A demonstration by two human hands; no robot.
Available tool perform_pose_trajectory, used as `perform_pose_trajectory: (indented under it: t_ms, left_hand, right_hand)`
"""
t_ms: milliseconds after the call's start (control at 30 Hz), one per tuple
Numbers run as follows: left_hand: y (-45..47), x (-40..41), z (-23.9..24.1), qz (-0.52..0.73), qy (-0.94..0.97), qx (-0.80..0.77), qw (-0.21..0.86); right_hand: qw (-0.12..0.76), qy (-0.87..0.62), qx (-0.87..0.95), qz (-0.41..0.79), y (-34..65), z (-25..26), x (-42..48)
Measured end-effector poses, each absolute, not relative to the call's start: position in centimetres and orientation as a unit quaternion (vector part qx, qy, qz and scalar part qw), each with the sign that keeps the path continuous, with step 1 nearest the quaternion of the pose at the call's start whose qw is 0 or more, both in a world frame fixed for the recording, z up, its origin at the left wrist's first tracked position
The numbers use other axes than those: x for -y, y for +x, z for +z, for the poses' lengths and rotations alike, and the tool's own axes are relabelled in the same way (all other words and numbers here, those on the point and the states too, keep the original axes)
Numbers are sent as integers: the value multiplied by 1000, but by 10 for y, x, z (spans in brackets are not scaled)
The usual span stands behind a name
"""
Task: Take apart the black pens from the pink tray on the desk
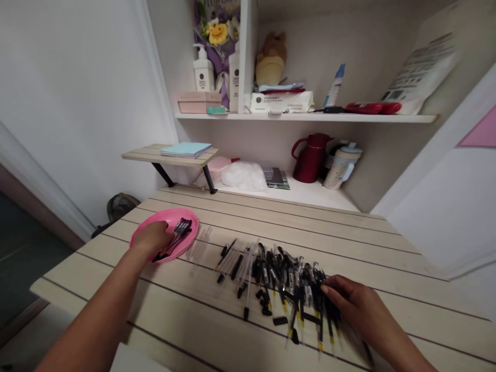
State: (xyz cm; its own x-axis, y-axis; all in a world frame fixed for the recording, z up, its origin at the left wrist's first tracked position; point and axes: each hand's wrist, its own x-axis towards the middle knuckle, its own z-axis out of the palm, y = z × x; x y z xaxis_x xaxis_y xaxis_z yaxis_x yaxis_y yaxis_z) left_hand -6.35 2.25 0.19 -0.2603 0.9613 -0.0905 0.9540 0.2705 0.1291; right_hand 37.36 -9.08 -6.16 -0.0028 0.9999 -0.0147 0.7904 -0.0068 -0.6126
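Observation:
A pink plate (155, 223) lies at the left of a pale slatted table (349, 243) and holds several black pens (179, 235). My left hand (152, 238) rests in the plate with fingers curled around the ends of those pens. A heap of black pens (287, 281) and loose caps is spread across the middle of the table. My right hand (354, 305) lies on the right end of that heap, fingers bent down onto the pens. A few clear pen barrels (199, 247) lie between the plate and the heap.
Behind the table are a small raised stand (170, 155) with a blue notebook (186, 149), a red jug (312, 157), a lidded cup (343, 165) and a white bag (244, 175). A wall shelf (310, 118) above carries bottles and boxes.

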Motion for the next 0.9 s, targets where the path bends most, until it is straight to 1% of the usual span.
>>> perform_pose_trajectory:
  t_ms: [67,200,333,433,467,500,567,600,667,733,833,900]
  left_hand:
    - [-64,-23,-3,11,602,-792,100]
    - [-62,-24,-8,29,599,-792,115]
    - [-66,-25,-1,68,595,-796,87]
    - [-44,-12,6,142,596,-786,80]
    - [-29,-4,7,215,598,-763,120]
    - [-11,6,7,281,605,-716,207]
    - [31,28,2,354,596,-615,376]
    - [51,39,-2,369,594,-570,431]
    - [85,57,-11,389,581,-530,481]
    - [105,68,-20,401,581,-506,495]
    - [113,75,-29,433,567,-484,506]
    - [109,77,-31,423,523,-462,578]
  right_hand:
    - [221,-667,672,234,371,-61,90]
    - [223,-664,674,234,366,-58,91]
    - [234,-668,662,248,368,-57,91]
    - [263,-658,642,294,364,-53,90]
    - [280,-648,632,320,359,-50,89]
    - [303,-634,619,352,351,-45,88]
    - [365,-586,588,421,328,-32,85]
    - [399,-556,567,459,314,-26,83]
    - [480,-494,492,532,286,-17,78]
    - [526,-434,441,583,261,-14,72]
    - [575,-405,409,581,242,-21,65]
    - [579,-397,408,584,242,-25,62]
